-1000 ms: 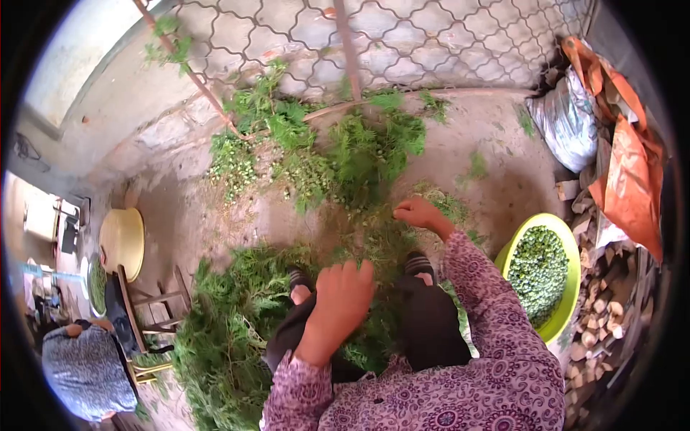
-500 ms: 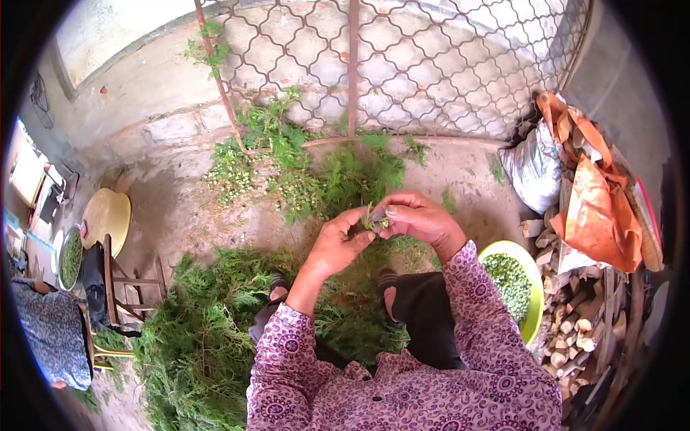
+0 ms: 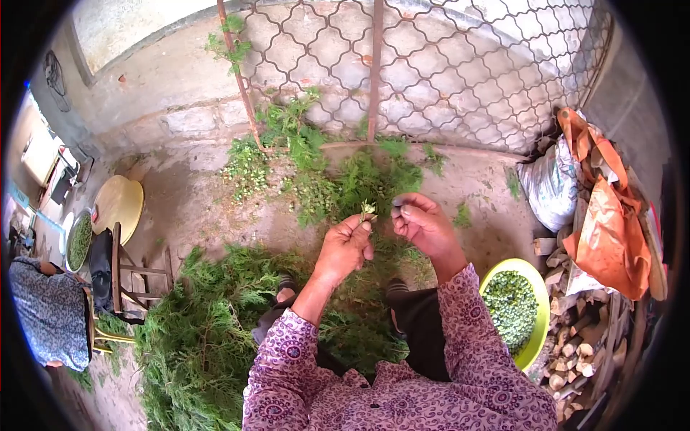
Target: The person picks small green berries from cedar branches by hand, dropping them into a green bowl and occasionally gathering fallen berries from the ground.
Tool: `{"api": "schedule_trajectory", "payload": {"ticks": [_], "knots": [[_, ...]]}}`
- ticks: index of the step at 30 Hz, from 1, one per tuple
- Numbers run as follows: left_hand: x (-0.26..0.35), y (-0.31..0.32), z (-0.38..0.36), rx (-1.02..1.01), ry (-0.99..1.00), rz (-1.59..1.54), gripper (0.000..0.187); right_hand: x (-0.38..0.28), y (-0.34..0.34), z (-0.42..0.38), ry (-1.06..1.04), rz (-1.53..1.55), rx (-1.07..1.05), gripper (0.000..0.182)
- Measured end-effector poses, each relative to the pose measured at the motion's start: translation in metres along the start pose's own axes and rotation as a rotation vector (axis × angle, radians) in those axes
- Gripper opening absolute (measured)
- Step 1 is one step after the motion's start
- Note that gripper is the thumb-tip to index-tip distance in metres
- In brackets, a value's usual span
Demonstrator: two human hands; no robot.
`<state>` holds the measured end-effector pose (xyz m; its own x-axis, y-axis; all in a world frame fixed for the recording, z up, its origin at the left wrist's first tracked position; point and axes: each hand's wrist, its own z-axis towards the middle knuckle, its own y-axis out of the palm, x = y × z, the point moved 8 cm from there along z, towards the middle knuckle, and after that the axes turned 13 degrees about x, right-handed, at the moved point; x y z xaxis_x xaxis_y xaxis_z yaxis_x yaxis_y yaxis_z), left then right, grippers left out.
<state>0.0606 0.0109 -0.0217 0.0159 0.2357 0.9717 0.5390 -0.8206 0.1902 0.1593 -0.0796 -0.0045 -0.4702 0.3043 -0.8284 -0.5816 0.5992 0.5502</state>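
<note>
My left hand [image 3: 343,248] is closed in a pinch on a small green sprig [image 3: 368,210] with pale tips, which sticks up above the thumb and forefinger. A short gap to the right, my right hand [image 3: 424,228] has its fingers curled together. Something dark shows at its thumb and forefinger, too small to name. Both hands are in mid-air above cut green branches [image 3: 208,323] on the ground. To the right of my right forearm stands a yellow-green basin [image 3: 544,320] holding many small green pieces [image 3: 510,305].
A metal lattice [image 3: 375,79] stands ahead, with leafy sprigs at its foot. On the right are firewood [image 3: 575,352], a white sack [image 3: 552,183] and an orange bag [image 3: 607,241]. At left, a seated person [image 3: 50,312], a wooden stool [image 3: 144,269] and a round yellow lid-like object [image 3: 122,208].
My hands have come apart; the left keeps the sprig while the right has moved away to the right. The whole view has shifted slightly.
</note>
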Motion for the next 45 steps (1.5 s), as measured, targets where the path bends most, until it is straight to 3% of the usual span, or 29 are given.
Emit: {"api": "schedule_trajectory", "payload": {"ticks": [2, 4, 10, 16, 19, 23, 25, 29, 31, 32, 34, 40, 45], "knots": [[-0.005, 0.007, 0.002, 0.003, -0.008, -0.002, 0.022, -0.009, -0.001, -0.006, -0.067, -0.021, 0.009, 0.022], [-0.012, 0.013, 0.004, 0.007, -0.024, 0.016, 0.025, -0.022, -0.003, -0.014, -0.271, -0.396, 0.131, 0.022], [-0.017, 0.035, 0.002, -0.103, -0.060, 0.117, 0.023, -0.029, 0.000, -0.019, -0.595, -0.774, 0.149, 0.025], [-0.022, 0.041, 0.005, -0.103, -0.057, 0.236, 0.024, -0.031, -0.001, -0.021, -0.679, -0.887, 0.103, 0.020], [-0.025, 0.042, 0.006, -0.135, -0.068, 0.237, 0.024, -0.029, -0.002, -0.019, -0.583, -0.936, 0.070, 0.015], [-0.024, 0.042, 0.006, -0.146, -0.079, 0.225, 0.024, -0.029, 0.001, -0.021, -0.632, -1.014, 0.064, 0.012], [-0.024, 0.039, 0.005, -0.111, -0.123, 0.195, 0.022, -0.017, -0.012, -0.014, -0.406, -0.789, 0.092, 0.013], [-0.019, 0.038, 0.005, -0.164, -0.118, 0.142, 0.021, -0.012, -0.016, -0.007, -0.241, -0.522, 0.073, 0.012], [-0.015, 0.038, 0.001, -0.198, -0.116, 0.146, 0.021, -0.014, -0.029, -0.001, -0.108, -0.128, 0.113, 0.011], [-0.015, 0.037, 0.001, -0.196, -0.115, 0.145, 0.021, -0.017, -0.032, -0.001, -0.107, -0.129, 0.111, 0.011], [-0.016, 0.030, 0.002, -0.117, -0.178, -0.031, 0.021, -0.021, -0.031, -0.003, 0.003, 0.283, 0.036, 0.010], [0.005, -0.006, 0.015, 0.162, -0.208, -0.495, 0.020, -0.005, -0.017, -0.003, 0.191, 0.357, -0.105, 0.013], [0.007, -0.028, 0.025, 0.161, -0.138, -0.663, 0.023, 0.000, -0.014, 0.000, 0.168, 0.347, -0.159, 0.016]]}}
